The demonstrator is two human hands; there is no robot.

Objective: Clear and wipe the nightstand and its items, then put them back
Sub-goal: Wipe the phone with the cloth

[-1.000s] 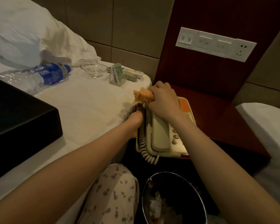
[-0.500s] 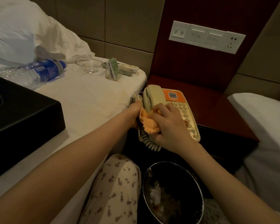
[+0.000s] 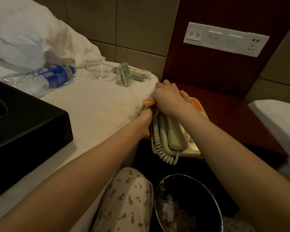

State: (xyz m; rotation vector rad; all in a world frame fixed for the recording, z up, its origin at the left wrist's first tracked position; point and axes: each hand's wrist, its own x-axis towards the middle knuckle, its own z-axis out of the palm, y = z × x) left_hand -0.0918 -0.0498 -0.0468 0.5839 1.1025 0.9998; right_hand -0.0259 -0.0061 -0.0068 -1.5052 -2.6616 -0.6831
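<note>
— While our right hand [image 3: 169, 96] clenches the orange cloth [image 3: 149, 103] against the far end of the telephone [image 3: 173, 136], where does the set sit?
— At the front left of the nightstand [image 3: 233, 114], tight against the bed sheet [image 3: 99, 108]. Its near end juts past the dark red top. We cannot tell whether it rests there or is lifted.
— And our left hand [image 3: 145, 126]?
— It grips the telephone's left side by the coiled cord [image 3: 156, 141], and its fingers are hidden.
— What lies on the sheet?
— A water bottle [image 3: 45, 78] on its side, a glass dish [image 3: 99, 71], a clear card holder [image 3: 123, 74] with a remote [image 3: 140, 73] just behind it, and a black box [image 3: 27, 118] nearer us. A pillow [image 3: 23, 36] is heaped behind.
— And around us?
— A white switch panel [image 3: 224, 39] on the red wall board [image 3: 208, 69], tan padded panels [image 3: 141, 22], a second bed [image 3: 278, 118] on the right, and a waste bin [image 3: 159, 198] holding rubbish beside our flowered knee [image 3: 129, 190].
</note>
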